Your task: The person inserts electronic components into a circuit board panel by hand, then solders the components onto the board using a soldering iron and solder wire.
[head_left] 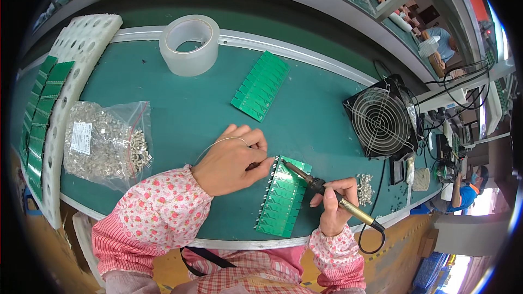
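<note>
In my right hand (335,205) is a soldering iron (357,212) with a black and gold handle, gripped like a pen. Its tip meets the upper end of a green circuit board (281,198) on the bench. A row of small metal connectors lines the board's left edge. My left hand (234,163) is closed, thumb and fingertips together beside that board's upper left corner. Thin solder wire (226,140) curves over its back into the curled fingers; the wire's end is hidden. Beyond my hands lies a second green board (261,86).
A bag of metal connectors (103,141) and white foam (73,68) holding green boards (41,125) are on the left. A tape roll (190,49) stands behind. Right are a fan (378,120), loose connectors (365,188) and cables. People work farther off.
</note>
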The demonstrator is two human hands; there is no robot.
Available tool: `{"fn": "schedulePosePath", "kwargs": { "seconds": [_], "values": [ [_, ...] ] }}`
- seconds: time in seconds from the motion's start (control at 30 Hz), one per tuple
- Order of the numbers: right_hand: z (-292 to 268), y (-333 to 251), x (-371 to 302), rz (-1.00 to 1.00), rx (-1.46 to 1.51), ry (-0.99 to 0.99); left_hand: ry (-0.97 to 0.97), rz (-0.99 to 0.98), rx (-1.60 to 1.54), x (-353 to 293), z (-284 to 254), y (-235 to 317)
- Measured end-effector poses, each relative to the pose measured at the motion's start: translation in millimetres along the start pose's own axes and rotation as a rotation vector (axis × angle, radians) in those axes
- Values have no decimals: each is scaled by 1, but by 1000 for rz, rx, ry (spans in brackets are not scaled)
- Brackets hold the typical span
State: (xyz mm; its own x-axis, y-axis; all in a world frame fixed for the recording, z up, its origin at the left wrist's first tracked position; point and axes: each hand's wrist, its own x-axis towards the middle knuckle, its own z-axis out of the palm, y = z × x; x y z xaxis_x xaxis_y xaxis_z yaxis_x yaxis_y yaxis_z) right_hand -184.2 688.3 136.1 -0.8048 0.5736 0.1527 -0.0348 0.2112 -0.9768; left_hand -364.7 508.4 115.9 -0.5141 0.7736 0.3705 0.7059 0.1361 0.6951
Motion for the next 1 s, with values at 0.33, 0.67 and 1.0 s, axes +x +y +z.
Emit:
{"fn": "schedulePosePath", "kwargs": {
  "seconds": [0.33,0.67,1.0],
  "values": [
    [-1,2,3,-13,66,30,21,-7,-36,0,1,-1],
    [-1,4,5,-26,27,-12,-22,23,46,0,1,0],
    [-1,3,3,-44,4,-18,-20,19,59,0,2,1]
  ]
}}
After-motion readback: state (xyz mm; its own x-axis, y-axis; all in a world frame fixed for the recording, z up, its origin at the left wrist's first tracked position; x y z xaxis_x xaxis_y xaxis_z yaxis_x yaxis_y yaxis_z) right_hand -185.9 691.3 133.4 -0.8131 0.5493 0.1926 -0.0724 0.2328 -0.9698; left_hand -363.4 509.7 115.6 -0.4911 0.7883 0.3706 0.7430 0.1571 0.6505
